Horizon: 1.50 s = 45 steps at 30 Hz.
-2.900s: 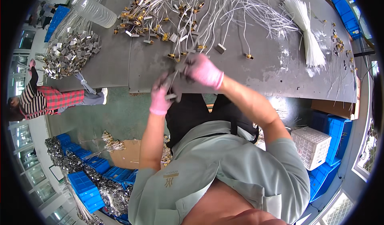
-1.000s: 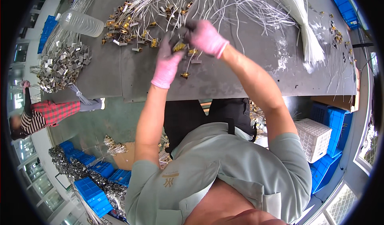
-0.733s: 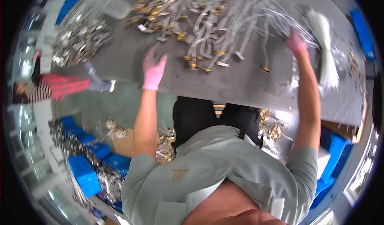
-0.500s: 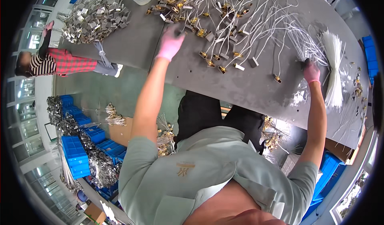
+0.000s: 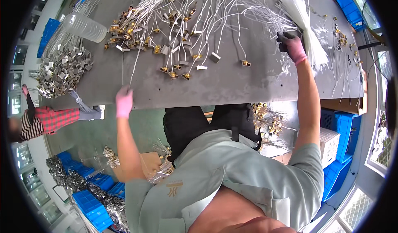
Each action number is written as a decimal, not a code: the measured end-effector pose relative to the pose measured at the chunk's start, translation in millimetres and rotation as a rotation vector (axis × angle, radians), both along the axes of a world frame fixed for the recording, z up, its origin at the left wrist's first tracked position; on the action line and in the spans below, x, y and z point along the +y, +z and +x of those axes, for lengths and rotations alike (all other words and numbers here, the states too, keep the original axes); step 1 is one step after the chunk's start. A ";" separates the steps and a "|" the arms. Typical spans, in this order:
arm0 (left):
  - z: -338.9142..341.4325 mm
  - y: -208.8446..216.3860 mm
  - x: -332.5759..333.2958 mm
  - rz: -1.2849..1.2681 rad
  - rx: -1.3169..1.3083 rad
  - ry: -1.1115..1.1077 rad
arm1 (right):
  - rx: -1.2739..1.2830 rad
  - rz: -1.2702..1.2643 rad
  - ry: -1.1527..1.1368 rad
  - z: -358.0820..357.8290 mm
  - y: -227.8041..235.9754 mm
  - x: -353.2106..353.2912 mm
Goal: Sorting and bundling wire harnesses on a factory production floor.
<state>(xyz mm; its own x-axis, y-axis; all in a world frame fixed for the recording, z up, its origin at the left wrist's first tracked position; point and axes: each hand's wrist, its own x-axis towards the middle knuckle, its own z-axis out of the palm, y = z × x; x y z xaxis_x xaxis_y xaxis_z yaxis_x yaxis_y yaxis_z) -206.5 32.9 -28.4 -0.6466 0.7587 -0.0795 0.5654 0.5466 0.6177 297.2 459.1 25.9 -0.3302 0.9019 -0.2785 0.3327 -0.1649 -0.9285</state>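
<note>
My left hand [image 5: 124, 102], in a pink glove, is at the table's front edge, its fingers closed on the end of a white wire [image 5: 135, 63]. That wire runs taut from the pile of wires with brass-and-grey block ends [image 5: 182, 46]. What sits on its held end is hidden in the hand. My right hand [image 5: 292, 47], gloved pink with dark fingertips, is closed around the gathered loose ends of the white wires [image 5: 269, 19]. Right beside it lies a tied bundle of straight white wires [image 5: 309, 34].
At the far left are a clear plastic bottle [image 5: 84, 27] and a heap of grey block-ended wires [image 5: 62, 73]. Loose brass pieces [image 5: 340, 38] lie at the right. Blue crates [image 5: 92, 208] stand on the floor. Another person [image 5: 54, 119] is at the left, beyond the table.
My left hand has moved from the pile toward the table's front edge, drawing a wire out straight. My right hand stays by the wire ends. The whole view has shifted.
</note>
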 end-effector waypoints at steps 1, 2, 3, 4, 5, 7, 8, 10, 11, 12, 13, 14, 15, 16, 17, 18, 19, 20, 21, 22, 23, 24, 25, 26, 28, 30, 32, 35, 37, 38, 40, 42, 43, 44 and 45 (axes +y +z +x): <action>3.4 7.5 -27.9 0.006 0.129 -0.078 | 0.126 -0.079 0.002 2.2 -0.2 -0.1; 23.5 25.8 -46.9 -0.027 -0.007 0.054 | 0.166 -0.108 -0.014 3.1 -0.1 -1.8; 27.5 21.0 -77.8 -0.026 -0.001 0.123 | 0.167 -0.108 -0.015 1.5 3.1 -5.8; 26.2 8.5 -114.8 -0.028 0.007 0.195 | 0.131 -0.142 -0.011 -1.7 6.4 -11.4; 25.5 -14.4 -157.0 0.027 0.136 0.151 | 0.096 -0.175 -0.007 -4.0 7.6 -15.5; 46.2 -25.1 -205.0 0.240 -0.305 0.265 | 0.083 -0.197 0.003 1.2 0.4 -18.6; 68.0 -16.8 -210.5 0.384 -0.875 0.419 | 0.147 -0.219 0.001 7.3 -7.6 -16.1; 96.4 -47.7 -235.3 0.488 -0.721 0.678 | 0.216 -0.247 0.010 6.9 -23.0 -18.4; 113.9 -40.7 -220.5 0.484 -0.726 0.674 | 0.217 -0.298 -0.011 7.7 -29.5 -22.7; 136.8 -20.2 -193.5 0.549 -0.814 0.463 | 0.221 -0.351 -0.026 6.2 -32.9 -25.0; 150.6 -6.3 -173.1 0.611 -0.893 0.249 | 0.222 -0.351 -0.023 3.1 -31.5 -28.4; 153.9 -2.5 -162.1 0.612 -0.889 0.254 | 0.308 -0.350 -0.059 -0.6 -30.0 -33.0; 155.0 -1.5 -151.9 0.532 -0.959 0.116 | 0.392 -0.346 -0.100 -2.4 -26.7 -38.7; 157.0 0.3 -141.3 0.449 -1.024 -0.023 | 0.365 -0.316 -0.073 -3.5 -21.3 -43.6; 161.3 4.2 -126.2 0.446 -1.023 -0.032 | 0.369 -0.312 -0.081 -4.7 -21.6 -44.0; 167.4 9.3 -111.8 0.399 -0.935 -0.093 | 0.140 -0.207 -0.039 -5.7 -22.8 -44.2; 171.6 14.3 -99.7 0.351 -0.845 -0.154 | -0.089 -0.103 0.001 -5.3 -23.9 -44.1; 173.6 18.5 -92.4 0.336 -0.800 -0.226 | -0.083 -0.052 -0.047 -5.0 -24.7 -43.7; 175.4 21.5 -84.8 0.333 -0.799 -0.233 | -0.080 -0.052 -0.054 -1.4 -23.7 -40.8; 177.1 24.1 -77.2 0.285 -0.788 -0.273 | -0.057 -0.025 -0.060 3.4 -20.8 -36.9; 177.7 25.2 -71.4 0.237 -0.776 -0.311 | -0.034 0.002 -0.064 6.6 -16.1 -34.7; 177.9 22.2 -67.4 0.201 -0.743 -0.337 | -0.004 -0.011 -0.070 7.2 -10.4 -36.7; 179.8 22.8 -63.6 0.199 -0.741 -0.341 | -0.002 -0.011 -0.074 7.7 -11.3 -38.2; 185.1 27.5 -55.8 0.182 -0.715 -0.363 | 0.073 -0.019 -0.109 9.9 -13.0 -39.3; 190.2 33.1 -43.8 0.163 -0.688 -0.388 | 0.149 -0.027 -0.149 10.3 -16.9 -42.1; 191.5 35.4 -37.7 0.112 -0.679 -0.432 | 0.436 -0.067 -0.202 4.8 -20.4 -47.4; 192.6 35.5 -35.3 0.102 -0.666 -0.449 | 0.335 -0.044 -0.197 4.2 -14.1 -52.3; 192.2 35.6 -33.2 0.098 -0.655 -0.469 | 0.047 0.045 -0.179 8.8 -21.7 -49.3; 192.9 36.7 -32.8 0.100 -0.660 -0.477 | -0.141 0.105 -0.172 18.5 -39.0 -44.9; 193.2 37.5 -32.0 0.092 -0.660 -0.474 | -0.355 0.226 -0.105 17.7 -42.6 -44.2; 193.2 38.5 -30.1 0.083 -0.658 -0.473 | -0.385 0.278 -0.115 22.2 -46.6 -44.9; 194.2 38.7 -32.4 0.087 -0.656 -0.467 | -0.102 0.139 -0.181 14.8 -28.3 -53.7; 194.7 38.6 -33.7 0.084 -0.656 -0.465 | 0.178 -0.001 -0.250 10.8 -24.4 -56.7; 195.0 37.7 -33.3 0.068 -0.658 -0.468 | 0.341 -0.075 -0.206 6.9 -22.9 -59.3; 195.0 36.8 -33.0 0.051 -0.661 -0.470 | 0.342 -0.076 -0.210 2.1 -20.9 -63.0</action>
